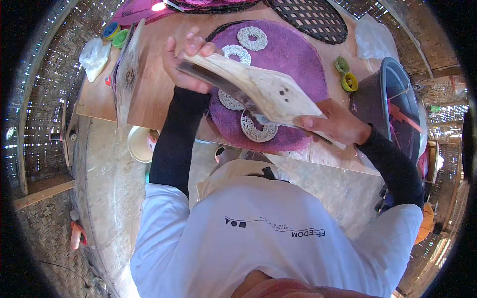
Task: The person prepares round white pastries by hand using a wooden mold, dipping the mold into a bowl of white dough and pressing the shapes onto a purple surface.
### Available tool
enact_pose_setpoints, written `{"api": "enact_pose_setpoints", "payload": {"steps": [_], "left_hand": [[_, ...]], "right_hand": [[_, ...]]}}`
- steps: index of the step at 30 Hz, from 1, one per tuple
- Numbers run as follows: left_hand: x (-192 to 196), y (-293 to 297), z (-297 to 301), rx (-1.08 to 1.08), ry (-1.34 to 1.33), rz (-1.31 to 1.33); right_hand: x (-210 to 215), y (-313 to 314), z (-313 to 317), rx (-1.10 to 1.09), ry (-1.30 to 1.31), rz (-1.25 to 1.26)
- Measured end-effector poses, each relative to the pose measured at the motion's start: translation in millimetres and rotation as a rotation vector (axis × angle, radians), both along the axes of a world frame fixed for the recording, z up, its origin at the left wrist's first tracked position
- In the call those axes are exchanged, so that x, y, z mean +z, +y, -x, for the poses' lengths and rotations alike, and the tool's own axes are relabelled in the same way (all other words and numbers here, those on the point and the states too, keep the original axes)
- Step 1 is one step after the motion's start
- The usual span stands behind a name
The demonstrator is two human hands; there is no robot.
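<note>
A pale wooden board (pixel 263 87), stained and with a few dark holes near one end, is held up at a tilt above the table. My left hand (pixel 186 67) grips its far left end, fingers curled over the edge. Its right end is in my right hand (pixel 340 121), with the thumb on top. Beneath it lies a round purple mat (pixel 303 54) of rough texture. Several white openwork rings rest on this mat, among them a far ring (pixel 243 39) and a near ring (pixel 246 133). The board partly covers some of them.
On the wooden table (pixel 154 64), a second pale board (pixel 128 79) stands edge-up at left. Green and yellow rolls (pixel 350 82) lie at right, beside a large dark tub (pixel 385 94). A black woven tray (pixel 313 20) and plastic bags (pixel 375 37) sit farther back.
</note>
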State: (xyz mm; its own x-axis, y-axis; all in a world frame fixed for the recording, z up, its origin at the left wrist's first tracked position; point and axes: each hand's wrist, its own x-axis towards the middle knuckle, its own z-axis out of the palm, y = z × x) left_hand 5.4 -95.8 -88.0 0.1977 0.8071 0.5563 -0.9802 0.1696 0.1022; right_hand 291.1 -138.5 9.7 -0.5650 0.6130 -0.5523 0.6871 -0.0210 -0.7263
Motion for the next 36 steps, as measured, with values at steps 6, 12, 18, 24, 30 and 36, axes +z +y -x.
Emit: {"api": "enact_pose_setpoints", "payload": {"steps": [6,12,18,24,30,36], "left_hand": [[-5,-19,-6,0.036,-0.022,0.100],[9,-20,-41,0.070,0.065,0.232],[46,-43,-60,0.712,1.508,-0.669],[54,-54,-61,1.156,1.537,-0.350],[52,-60,-47,1.283,1.419,-0.184],[49,-69,-49,1.132,1.337,0.133]], "right_hand": [[11,-7,2,-0.040,-0.064,0.186],[29,-9,-31,-0.155,-0.012,0.245],[14,-11,-42,-0.181,0.332,0.106],[-61,-25,-2,-0.123,0.493,-0.294],[-91,-24,22,0.219,0.182,-0.743],[-94,-19,29,0.177,0.262,-0.759]]}}
